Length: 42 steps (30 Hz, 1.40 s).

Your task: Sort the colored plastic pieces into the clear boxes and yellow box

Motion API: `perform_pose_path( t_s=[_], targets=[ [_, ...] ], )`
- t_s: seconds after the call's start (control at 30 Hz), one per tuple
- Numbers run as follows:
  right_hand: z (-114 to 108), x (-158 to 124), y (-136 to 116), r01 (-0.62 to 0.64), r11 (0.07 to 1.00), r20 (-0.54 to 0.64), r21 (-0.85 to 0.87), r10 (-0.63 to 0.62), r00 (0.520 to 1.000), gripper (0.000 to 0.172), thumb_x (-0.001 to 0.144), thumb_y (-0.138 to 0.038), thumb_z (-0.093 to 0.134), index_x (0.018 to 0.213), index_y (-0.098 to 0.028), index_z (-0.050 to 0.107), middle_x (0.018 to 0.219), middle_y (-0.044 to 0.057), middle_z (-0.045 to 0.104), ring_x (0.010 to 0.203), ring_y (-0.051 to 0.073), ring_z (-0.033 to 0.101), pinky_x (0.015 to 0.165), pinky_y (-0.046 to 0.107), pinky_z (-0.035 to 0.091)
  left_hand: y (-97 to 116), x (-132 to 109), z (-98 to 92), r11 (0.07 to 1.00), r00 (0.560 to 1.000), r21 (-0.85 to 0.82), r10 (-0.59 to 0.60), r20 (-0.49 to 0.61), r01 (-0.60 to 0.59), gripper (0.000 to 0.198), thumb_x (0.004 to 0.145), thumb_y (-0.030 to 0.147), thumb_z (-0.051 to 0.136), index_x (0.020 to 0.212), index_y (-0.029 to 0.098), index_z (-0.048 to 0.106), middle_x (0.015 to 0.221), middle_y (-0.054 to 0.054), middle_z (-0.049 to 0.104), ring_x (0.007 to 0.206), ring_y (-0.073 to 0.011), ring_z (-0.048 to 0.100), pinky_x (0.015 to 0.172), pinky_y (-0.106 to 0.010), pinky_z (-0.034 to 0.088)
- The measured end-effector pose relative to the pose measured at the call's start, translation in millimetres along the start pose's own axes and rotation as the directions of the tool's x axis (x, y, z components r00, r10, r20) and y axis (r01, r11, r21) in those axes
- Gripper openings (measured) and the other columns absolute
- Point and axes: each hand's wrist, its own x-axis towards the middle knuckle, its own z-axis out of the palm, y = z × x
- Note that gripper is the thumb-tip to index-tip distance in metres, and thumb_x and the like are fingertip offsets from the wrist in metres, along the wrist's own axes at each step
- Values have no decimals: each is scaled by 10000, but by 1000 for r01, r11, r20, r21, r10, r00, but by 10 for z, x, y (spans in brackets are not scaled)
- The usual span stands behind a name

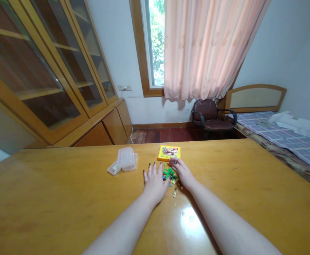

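A small heap of building bricks, mostly green with some blue, yellow and dark pieces, lies on the wooden table. My left hand rests on the left of the heap, fingers spread and pointing away from me. On the heap's right side is my right hand, its fingers stretched out and bent inward over the edge of the pieces. Neither hand is closed round a brick. Just beyond the fingertips lies a flat yellow box with a printed picture. A few loose pale bricks sit nearer to me.
Clear plastic containers stand left of my left hand, one lying partly under another. Past the table are a glass-door cabinet on the left, a dark armchair, and a bed on the right.
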Motion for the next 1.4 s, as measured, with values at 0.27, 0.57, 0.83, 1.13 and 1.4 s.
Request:
perform_pose_path(
  t_s=[0.27, 0.57, 0.83, 1.13, 1.4],
  targets=[
    [97, 14, -17, -83, 963, -66, 257, 103, 993, 410, 653, -532, 602, 938, -239, 580, 1041, 49, 609, 1010, 213, 546, 877, 356, 415, 39, -20, -69, 948, 928, -52, 318, 192, -314, 938, 638, 603, 541, 1388, 199, 148, 1458, -122, 136, 1338, -281, 90, 1073, -496, 49],
    [80, 53, -20, -78, 955, -205, 286, 141, 968, 442, 631, -594, 595, 847, -209, 588, 931, 62, 638, 957, 209, 568, 874, 351, 409, 45, -17, -9, 903, 891, -74, 430, 146, -424, 659, 765, 445, 478, 1347, 219, 268, 1430, -82, 247, 1326, -249, 163, 1087, -467, 91],
    [107, -31, -133, -42, 979, -176, 199, 78, 981, 404, 676, -554, 584, 867, -199, 598, 931, 74, 638, 902, 214, 586, 750, 330, 464, -6, 58, 41, 897, 901, -107, 433, 28, -428, 534, 785, 328, 499, 1285, 202, 357, 1343, -87, 376, 1244, -228, 320, 1056, -406, 237],
    [8, 14, -105, -23, 998, -322, 59, 41, 946, 395, 709, -557, 533, 795, -177, 601, 765, 41, 628, 545, 104, 533, 474, 218, 394, -27, 98, -21, 970, 969, 6, 244, -33, -243, 210, 827, 303, 470, 1016, 231, 526, 1054, -48, 518, 1017, -196, 459, 875, -344, 361],
    [37, -2, -164, -70, 987, -279, 146, 109, 954, 378, 679, -548, 555, 682, -171, 586, 565, 1, 575, 442, 83, 484, 426, 209, 380, -99, 156, -90, 981, 998, 186, 56, -20, -51, 174, 847, 301, 412, 931, 178, 502, 929, -73, 568, 884, -204, 533, 741, -318, 394]
  ],
)
